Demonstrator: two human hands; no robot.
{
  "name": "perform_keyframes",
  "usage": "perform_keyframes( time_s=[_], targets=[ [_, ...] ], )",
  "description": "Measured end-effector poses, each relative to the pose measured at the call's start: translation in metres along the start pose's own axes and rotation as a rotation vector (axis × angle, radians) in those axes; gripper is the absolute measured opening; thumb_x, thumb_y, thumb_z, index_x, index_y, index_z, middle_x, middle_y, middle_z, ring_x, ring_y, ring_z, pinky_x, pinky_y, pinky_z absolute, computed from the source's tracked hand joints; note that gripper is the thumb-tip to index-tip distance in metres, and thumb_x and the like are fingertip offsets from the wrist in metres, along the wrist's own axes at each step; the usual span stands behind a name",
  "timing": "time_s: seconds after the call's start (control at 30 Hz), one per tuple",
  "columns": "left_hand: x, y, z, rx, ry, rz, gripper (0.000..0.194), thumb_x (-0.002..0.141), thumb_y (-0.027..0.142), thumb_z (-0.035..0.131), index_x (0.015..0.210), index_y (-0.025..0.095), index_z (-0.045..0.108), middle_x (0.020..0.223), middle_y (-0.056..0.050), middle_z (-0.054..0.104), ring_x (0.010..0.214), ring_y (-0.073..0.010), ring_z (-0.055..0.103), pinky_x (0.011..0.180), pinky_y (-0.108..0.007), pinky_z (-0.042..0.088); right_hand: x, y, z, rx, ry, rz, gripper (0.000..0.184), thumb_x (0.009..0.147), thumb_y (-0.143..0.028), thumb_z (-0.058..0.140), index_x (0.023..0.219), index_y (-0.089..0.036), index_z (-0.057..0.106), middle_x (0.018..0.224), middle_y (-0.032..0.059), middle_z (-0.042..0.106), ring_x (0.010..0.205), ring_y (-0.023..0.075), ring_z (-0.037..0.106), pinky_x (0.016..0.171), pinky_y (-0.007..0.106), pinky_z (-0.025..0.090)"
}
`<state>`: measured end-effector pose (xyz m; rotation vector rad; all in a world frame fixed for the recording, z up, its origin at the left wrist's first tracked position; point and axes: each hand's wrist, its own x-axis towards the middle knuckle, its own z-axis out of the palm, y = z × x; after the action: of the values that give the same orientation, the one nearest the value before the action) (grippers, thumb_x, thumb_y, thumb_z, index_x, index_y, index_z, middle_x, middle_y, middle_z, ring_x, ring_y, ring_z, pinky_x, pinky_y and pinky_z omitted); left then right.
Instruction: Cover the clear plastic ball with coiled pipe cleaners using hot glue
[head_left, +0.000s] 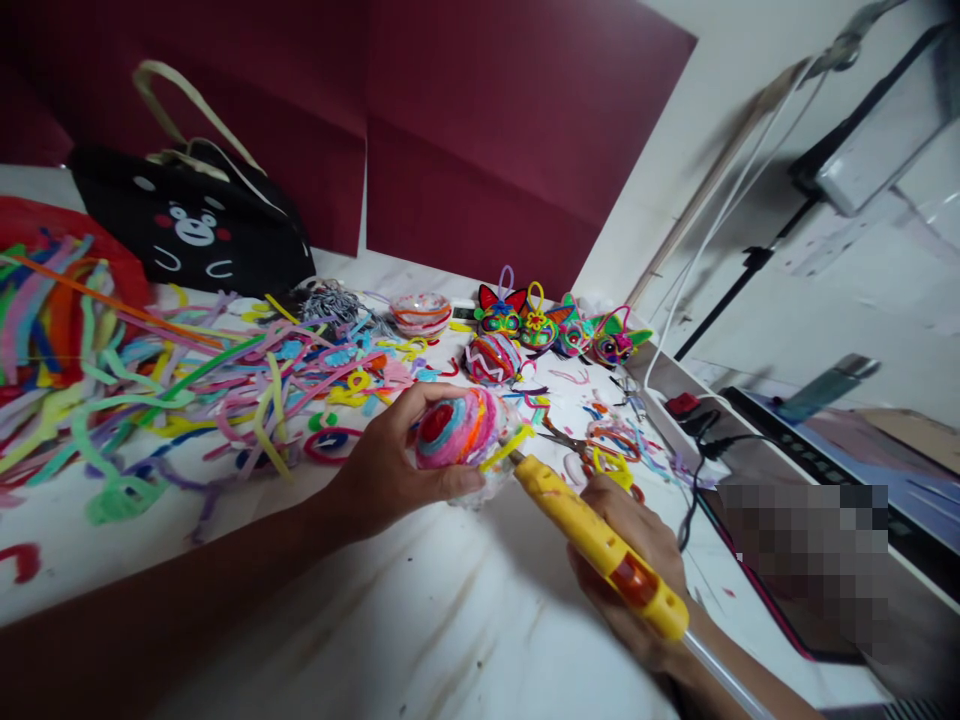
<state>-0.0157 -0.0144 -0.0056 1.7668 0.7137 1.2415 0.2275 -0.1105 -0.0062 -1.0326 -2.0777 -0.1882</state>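
Observation:
My left hand (397,455) is wrapped round a ball (459,425) covered in rings of red, blue, pink and orange pipe cleaner. Its right side is clear and uncovered. A short yellow-green pipe cleaner (508,447) sticks out from that side. In my right hand (637,540) is a yellow hot glue gun (577,515), with a clear glue stick (724,670) coming out of its back end. The nozzle meets or nearly meets the yellow-green piece; I cannot tell if they touch. My right fingers are partly hidden behind the glue gun.
Loose pipe cleaners (225,400) cover the left of the white table. Behind the ball are a striped ball (491,358), a bowl-shaped half (421,315) and several cat-faced ornaments (536,325). Scissors (562,435) lie nearby. A black bag (195,230) stands at the back; a power strip (682,405) is right.

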Motion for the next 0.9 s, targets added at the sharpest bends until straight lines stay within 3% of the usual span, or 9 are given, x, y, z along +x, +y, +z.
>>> perform_keyframes(
  time_s=[0.27, 0.63, 0.9],
  targets=[
    [0.0001, -0.0042, -0.0036, 0.013, -0.013, 0.022, 0.061, 0.068, 0.035, 0.087, 0.121, 0.024, 0.058, 0.121, -0.007, 0.067, 0.110, -0.0243, 0.064, 0.089, -0.031, 0.052, -0.0008, 0.0026, 0.0077, 0.123, 0.010, -0.059, 0.005, 0.092, -0.021, 0.050, 0.087, -0.023, 0.049, 0.070, 0.0006, 0.050, 0.057, 0.0159, 0.050, 0.048, 0.029, 0.036],
    [0.0008, -0.0012, -0.0014, -0.084, -0.020, 0.009, 0.061, 0.068, 0.034, 0.087, 0.120, 0.023, 0.058, 0.118, -0.007, 0.069, 0.108, -0.0238, 0.065, 0.089, -0.031, 0.053, -0.0034, 0.0055, 0.0075, 0.161, -0.016, -0.074, 0.005, 0.091, -0.020, 0.048, 0.087, -0.022, 0.050, 0.069, 0.0002, 0.050, 0.059, 0.0168, 0.052, 0.051, 0.029, 0.036],
    [-0.0013, 0.0014, 0.0007, -0.087, -0.017, -0.028, 0.061, 0.066, 0.035, 0.088, 0.119, 0.025, 0.058, 0.117, -0.005, 0.069, 0.107, -0.0242, 0.066, 0.089, -0.034, 0.053, 0.0033, 0.0029, 0.0001, 0.000, 0.025, 0.002, 0.016, 0.089, -0.008, 0.050, 0.086, -0.024, 0.047, 0.071, -0.0011, 0.051, 0.059, 0.0154, 0.051, 0.053, 0.029, 0.038]
  ],
)
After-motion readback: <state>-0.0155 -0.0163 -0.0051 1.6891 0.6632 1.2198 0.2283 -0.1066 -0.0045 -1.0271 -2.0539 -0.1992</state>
